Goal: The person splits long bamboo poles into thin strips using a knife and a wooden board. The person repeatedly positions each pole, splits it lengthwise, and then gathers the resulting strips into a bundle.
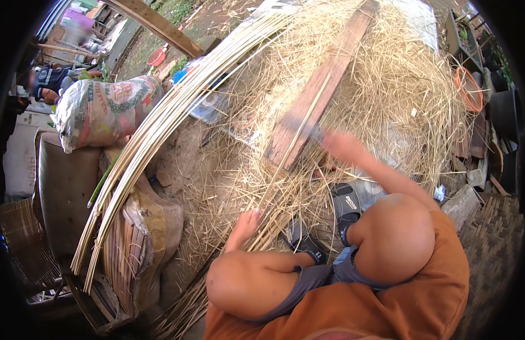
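A narrow bamboo strip (314,105) lies lengthwise along a reddish-brown wooden plank (337,56). My left hand (245,228) is closed on the strip's near end, beside my left knee. My right hand (343,147) is closed around a tool at the plank's right edge. Its dark blade (311,131), smeared by motion, crosses the strip near the plank's near end and looks like a knife; the handle is hidden in my fist. Thin pale shavings (398,85) are heaped around the plank.
A long bundle of split bamboo strips (155,127) leans at the left, near a stuffed sack (106,110). More strips (183,317) lie by my left knee. An orange hoop (468,89) stands at the right. Another person (51,79) is at the far left.
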Motion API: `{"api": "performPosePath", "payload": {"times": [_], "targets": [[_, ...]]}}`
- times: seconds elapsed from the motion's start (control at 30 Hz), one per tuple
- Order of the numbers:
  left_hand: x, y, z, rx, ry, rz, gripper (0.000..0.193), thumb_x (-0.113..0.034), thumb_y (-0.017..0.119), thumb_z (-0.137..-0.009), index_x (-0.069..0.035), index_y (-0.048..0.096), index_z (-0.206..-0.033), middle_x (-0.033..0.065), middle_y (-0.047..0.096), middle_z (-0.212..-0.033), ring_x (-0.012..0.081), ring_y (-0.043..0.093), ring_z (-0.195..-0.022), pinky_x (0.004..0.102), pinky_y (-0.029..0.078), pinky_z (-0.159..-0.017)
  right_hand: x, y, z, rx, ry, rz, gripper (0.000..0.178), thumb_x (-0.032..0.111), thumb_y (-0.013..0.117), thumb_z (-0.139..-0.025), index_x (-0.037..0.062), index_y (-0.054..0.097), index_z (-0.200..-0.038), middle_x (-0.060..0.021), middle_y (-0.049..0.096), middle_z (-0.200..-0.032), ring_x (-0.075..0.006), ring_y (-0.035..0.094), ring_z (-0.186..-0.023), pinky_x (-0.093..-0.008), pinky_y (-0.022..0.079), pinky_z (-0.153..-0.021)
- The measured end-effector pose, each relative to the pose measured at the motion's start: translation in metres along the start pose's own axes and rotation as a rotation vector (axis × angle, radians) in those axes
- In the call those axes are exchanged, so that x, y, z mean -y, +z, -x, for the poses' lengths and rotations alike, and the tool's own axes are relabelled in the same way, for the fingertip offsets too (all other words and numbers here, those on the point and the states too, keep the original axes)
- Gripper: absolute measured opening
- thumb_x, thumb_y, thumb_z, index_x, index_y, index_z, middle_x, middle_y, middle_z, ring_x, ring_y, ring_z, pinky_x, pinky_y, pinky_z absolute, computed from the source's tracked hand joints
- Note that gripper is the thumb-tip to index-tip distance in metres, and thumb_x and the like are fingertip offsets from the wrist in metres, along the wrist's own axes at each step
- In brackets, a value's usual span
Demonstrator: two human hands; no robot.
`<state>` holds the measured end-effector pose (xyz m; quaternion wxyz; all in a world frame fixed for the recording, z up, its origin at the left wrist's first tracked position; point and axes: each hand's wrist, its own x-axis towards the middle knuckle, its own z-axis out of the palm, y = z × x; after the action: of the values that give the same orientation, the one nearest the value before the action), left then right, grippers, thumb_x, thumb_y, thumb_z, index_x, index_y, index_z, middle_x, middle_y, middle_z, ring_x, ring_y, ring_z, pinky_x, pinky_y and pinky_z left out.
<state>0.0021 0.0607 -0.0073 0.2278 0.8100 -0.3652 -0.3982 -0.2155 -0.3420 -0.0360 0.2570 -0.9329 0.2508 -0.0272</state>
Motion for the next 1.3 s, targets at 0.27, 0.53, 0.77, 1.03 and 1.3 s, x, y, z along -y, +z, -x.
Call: {"api": "performPosePath", "payload": {"times": [0.27, 0.53, 0.77, 1.03, 1.3], "targets": [[-0.011, -0.034, 0.013, 0.246, -0.470, 0.642, 0.044, -0.043, 0.049, -0.107, -0.012, 0.054, -0.076, -0.0064, 0.038, -0.055, 0.0052, 0.030, -0.045, 0.0235, 0.024, -0.042, 0.003, -0.016, -0.003, -0.111, 0.048, -0.020, 0.041, 0.042, 0.055, -0.100, 0.0177, 0.061, -0.133, -0.0170, 0.071, -0.087, -0.0367, 0.070, -0.078, -0.0475, 0.057, -0.071], [0.004, -0.057, 0.069, 0.358, -0.522, 0.812, 0.046, -0.045, 0.057, -0.103, -0.011, 0.051, -0.072, -0.0073, 0.035, -0.054, 0.0048, 0.026, -0.045, 0.0242, 0.021, -0.042, -0.057, -0.068, -0.014, -0.114, 0.494, -0.151, 0.045, 0.046, 0.048, -0.103, 0.0198, 0.055, -0.139, -0.0178, 0.072, -0.088, -0.0345, 0.071, -0.082, -0.0463, 0.058, -0.077], [0.032, -0.034, 0.050, 0.625, -0.671, 1.152, 0.047, -0.047, 0.055, -0.102, -0.013, 0.050, -0.070, -0.0067, 0.035, -0.053, 0.0051, 0.021, -0.043, 0.0233, 0.017, -0.040, 0.054, 0.020, 0.055, -0.060, -0.313, 0.003, 0.049, 0.049, 0.053, -0.100, 0.0208, 0.057, -0.140, -0.0180, 0.073, -0.098, -0.0369, 0.071, -0.091, -0.0481, 0.056, -0.080], [-0.030, -0.056, 0.069, 0.316, -0.629, 0.919, 0.041, -0.044, 0.064, -0.099, -0.012, 0.057, -0.074, -0.0025, 0.053, -0.062, 0.0098, 0.047, -0.052, 0.0261, 0.040, -0.050, -0.052, -0.063, -0.005, -0.253, 0.111, 0.082, 0.038, 0.039, 0.057, -0.100, 0.0095, 0.063, -0.123, -0.0230, 0.071, -0.090, -0.0468, 0.067, -0.081, -0.0535, 0.053, -0.069], [0.005, -0.073, 0.131, 0.325, -0.526, 0.606, 0.049, -0.057, 0.057, -0.099, -0.012, 0.062, -0.080, -0.0075, 0.040, -0.054, 0.0059, 0.036, -0.045, 0.0261, 0.028, -0.041, -0.064, -0.024, 0.013, -0.232, 0.197, 0.140, 0.043, 0.042, 0.049, -0.104, 0.0098, 0.063, -0.128, -0.0259, 0.070, -0.101, -0.0477, 0.066, -0.093, -0.0523, 0.052, -0.079]]}}
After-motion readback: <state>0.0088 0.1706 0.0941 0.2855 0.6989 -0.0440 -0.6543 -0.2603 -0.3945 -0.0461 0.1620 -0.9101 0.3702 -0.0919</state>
